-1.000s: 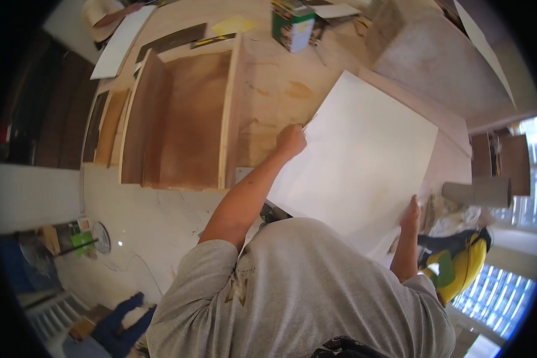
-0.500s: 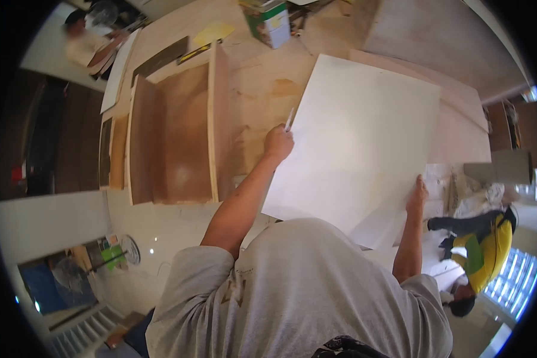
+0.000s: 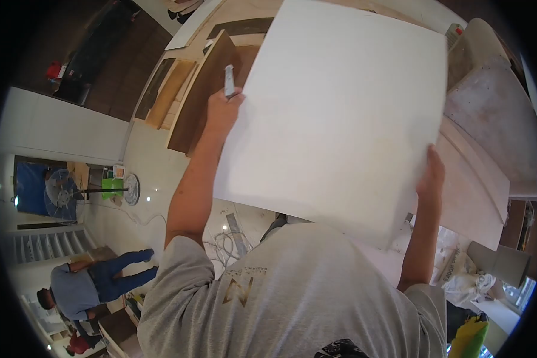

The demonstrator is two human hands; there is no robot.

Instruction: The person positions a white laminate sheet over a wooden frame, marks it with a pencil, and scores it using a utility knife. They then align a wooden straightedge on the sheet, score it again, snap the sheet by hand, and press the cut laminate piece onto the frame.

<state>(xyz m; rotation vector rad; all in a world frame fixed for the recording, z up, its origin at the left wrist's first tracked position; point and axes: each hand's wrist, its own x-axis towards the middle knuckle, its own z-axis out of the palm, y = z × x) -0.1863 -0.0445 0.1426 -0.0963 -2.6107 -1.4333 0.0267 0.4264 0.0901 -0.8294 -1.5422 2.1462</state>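
A large white panel (image 3: 340,107) is held up in front of me, tilted, between my two hands. My left hand (image 3: 224,110) is closed at its left edge, and a slim light-grey tool (image 3: 229,80), perhaps a utility knife, sticks up from the same fist. On the opposite edge, my right hand (image 3: 431,173) grips the panel, with its fingers partly hidden. Behind the panel's left side is an open brown wooden box (image 3: 206,89), largely covered by the panel.
Pale wooden boards (image 3: 471,179) lie to the right. A standing fan (image 3: 62,194) and a person in jeans (image 3: 80,286) are at the left on the light floor. A cable (image 3: 224,247) lies below the panel. A whitish sack (image 3: 462,271) sits at lower right.
The panel has been raised closer to me and now covers much of the wooden box. Both hands have kept their hold on its edges. My view has turned, bringing more of the left floor in.
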